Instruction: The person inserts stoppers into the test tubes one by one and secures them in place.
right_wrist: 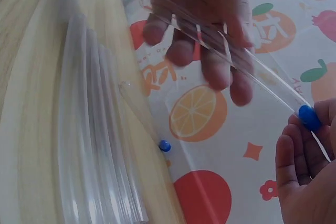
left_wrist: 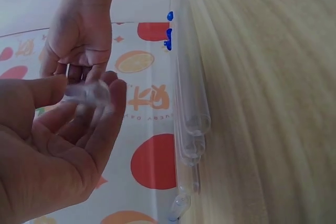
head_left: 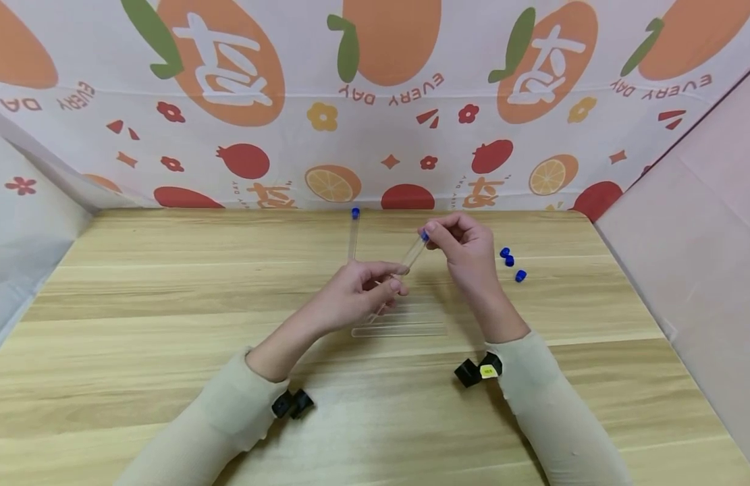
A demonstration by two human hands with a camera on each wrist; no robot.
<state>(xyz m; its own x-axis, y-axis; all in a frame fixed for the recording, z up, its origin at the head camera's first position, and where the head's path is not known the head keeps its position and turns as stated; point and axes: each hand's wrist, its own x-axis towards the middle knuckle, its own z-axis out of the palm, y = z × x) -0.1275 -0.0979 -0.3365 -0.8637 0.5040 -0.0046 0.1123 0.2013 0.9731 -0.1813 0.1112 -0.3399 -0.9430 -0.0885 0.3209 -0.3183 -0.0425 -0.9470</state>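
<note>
A clear test tube [head_left: 414, 252] is held at a slant above the table between both hands. My left hand [head_left: 358, 295] grips its lower part between thumb and fingers. At the tube's upper end my right hand [head_left: 470, 253] pinches a blue cap [right_wrist: 310, 118], which sits at the tube's mouth; how deep it is seated I cannot tell. Several uncapped clear tubes [head_left: 399, 331] lie side by side below the hands, partly covered by the left one in the head view. Another tube [head_left: 353, 237] lies farther back with a blue cap [head_left: 355, 213] on its far end.
Three loose blue caps [head_left: 510, 260] lie on the wooden table [head_left: 168, 290], right of my right hand. A fruit-printed cloth [head_left: 389, 162] hangs along the table's back edge. Black wrist cameras [head_left: 468, 372] are strapped at both sleeves.
</note>
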